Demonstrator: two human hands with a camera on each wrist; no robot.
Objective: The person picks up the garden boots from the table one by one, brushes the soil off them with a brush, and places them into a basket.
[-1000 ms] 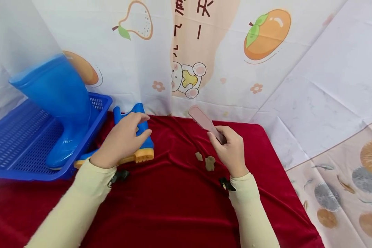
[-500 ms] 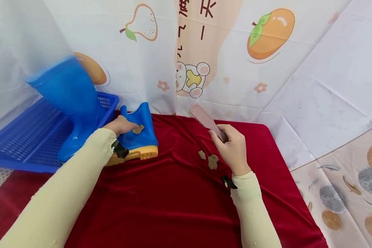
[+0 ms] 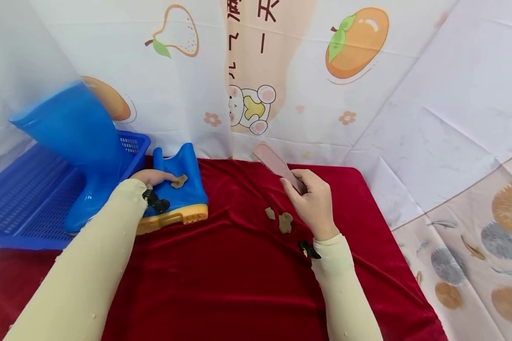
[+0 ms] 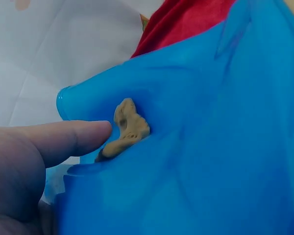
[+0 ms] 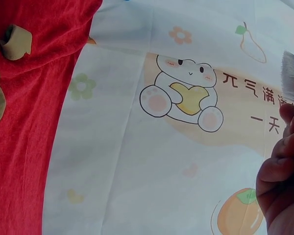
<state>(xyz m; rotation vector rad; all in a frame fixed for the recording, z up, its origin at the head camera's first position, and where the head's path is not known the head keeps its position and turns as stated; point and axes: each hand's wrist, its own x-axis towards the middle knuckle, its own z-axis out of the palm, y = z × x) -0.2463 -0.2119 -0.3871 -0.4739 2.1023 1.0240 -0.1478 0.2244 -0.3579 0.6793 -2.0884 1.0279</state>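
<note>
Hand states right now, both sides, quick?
Left hand: one finger extended at the brown lump on the blue boot; other fingers mostly hidden, grip can't be told.
Right hand: closed, holding the pink brush.

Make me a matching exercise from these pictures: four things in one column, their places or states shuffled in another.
Things
1. Brush
2. Leaning boot
3. Lying boot
4. Two loose brown pieces

Places or states
A. On the red cloth, near the right hand
B. Gripped by the right hand
C. Under a brown lump, near the left hand
D. In the blue basket

Pairs: 1-B, 2-D, 3-C, 4-A
</note>
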